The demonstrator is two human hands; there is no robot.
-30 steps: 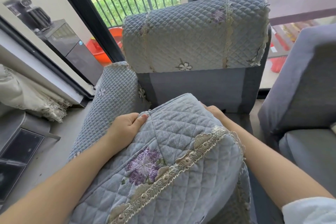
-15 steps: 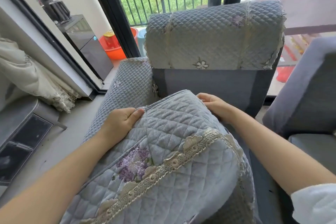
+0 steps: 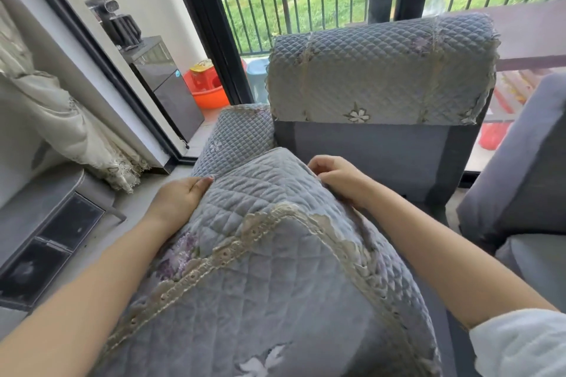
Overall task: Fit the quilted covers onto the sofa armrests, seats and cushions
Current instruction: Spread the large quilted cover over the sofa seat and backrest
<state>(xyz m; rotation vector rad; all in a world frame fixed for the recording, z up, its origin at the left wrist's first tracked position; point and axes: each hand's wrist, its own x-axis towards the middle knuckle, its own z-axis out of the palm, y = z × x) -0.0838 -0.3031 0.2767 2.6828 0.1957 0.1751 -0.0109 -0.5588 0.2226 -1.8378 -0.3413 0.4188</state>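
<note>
A cushion in a grey-blue quilted cover (image 3: 263, 278) with beige lace trim and purple flower embroidery fills the lower middle. My left hand (image 3: 179, 200) grips its far left edge, thumb on top. My right hand (image 3: 338, 176) pinches the far right corner with curled fingers. Behind it stands the sofa backrest, its top wrapped in a quilted cover (image 3: 379, 67). A quilted cover (image 3: 235, 138) also lies over the left armrest.
A bare grey sofa section (image 3: 520, 168) stands at the right. At the left are a low dark cabinet (image 3: 46, 242), a lace curtain (image 3: 70, 131) and the sliding door frame. An orange basin (image 3: 208, 92) sits on the balcony beyond.
The view has tilted up and left. My right hand has come out from behind the cushion onto its far top corner. The cushion has risen closer to me.
</note>
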